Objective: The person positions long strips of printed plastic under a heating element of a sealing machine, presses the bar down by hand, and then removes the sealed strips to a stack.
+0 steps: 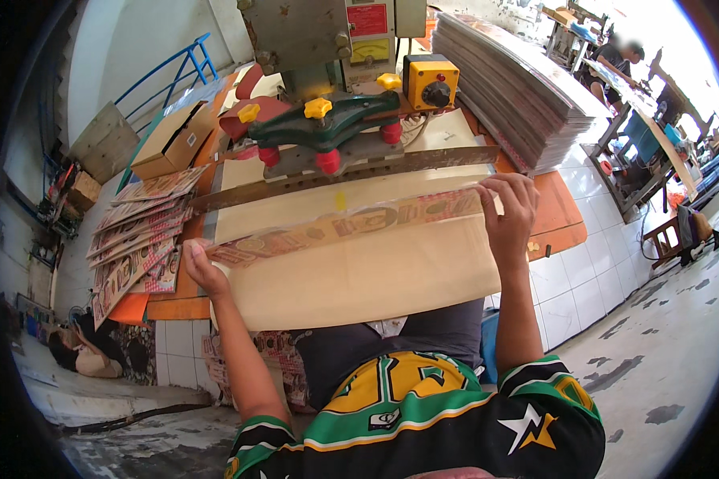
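Observation:
A translucent plastic strip (pixel 339 225) with printed patterns is stretched between my two hands. My left hand (pixel 205 270) pinches its left end, thumb up. My right hand (pixel 509 209) has its fingers bent over the other end. Beneath the strip lies a wide cream sheet (pixel 367 283) that hangs over the table's front edge towards my lap. Just beyond the strip runs the long metal bar (pixel 423 162) of a press machine. Above the bar sits the machine's dark green clamp arm (pixel 323 124), with yellow star knobs and red feet.
A messy pile of printed pieces (pixel 140 231) lies left on the orange table (pixel 555 211), with a cardboard box (pixel 172 144) behind it. At right rises a tall stack of sheets (pixel 507 92), near a yellow switch box (pixel 431 82). Other people sit far right and lower left.

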Demonstrator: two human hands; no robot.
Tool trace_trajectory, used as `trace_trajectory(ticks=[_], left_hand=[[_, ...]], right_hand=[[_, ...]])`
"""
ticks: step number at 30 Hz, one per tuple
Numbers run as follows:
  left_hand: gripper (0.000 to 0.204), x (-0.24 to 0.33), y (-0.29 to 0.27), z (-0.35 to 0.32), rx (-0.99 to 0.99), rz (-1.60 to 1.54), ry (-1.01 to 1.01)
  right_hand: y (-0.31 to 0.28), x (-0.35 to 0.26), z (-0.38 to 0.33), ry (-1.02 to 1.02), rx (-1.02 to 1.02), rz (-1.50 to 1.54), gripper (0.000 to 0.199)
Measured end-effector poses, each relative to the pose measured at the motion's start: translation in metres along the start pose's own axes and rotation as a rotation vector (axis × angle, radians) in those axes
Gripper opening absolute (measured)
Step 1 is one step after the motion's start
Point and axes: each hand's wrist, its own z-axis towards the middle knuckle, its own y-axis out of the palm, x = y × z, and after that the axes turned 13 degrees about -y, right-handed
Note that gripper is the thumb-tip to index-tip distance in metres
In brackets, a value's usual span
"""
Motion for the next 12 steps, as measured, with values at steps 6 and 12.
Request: trace_trajectory(ticks=[6,12], left_hand=[[0.032,-0.001,0.002,-0.003,0.025,0.012,-0.031],[0.033,-0.008,-0.001,0.001,0.006,0.029,0.007]], right_hand=[[0.0,-0.009,-0.002,-0.034,0.005,0.027,0.013],[0.011,-0.029,0.002,-0.077,-0.026,0.194,0.012]])
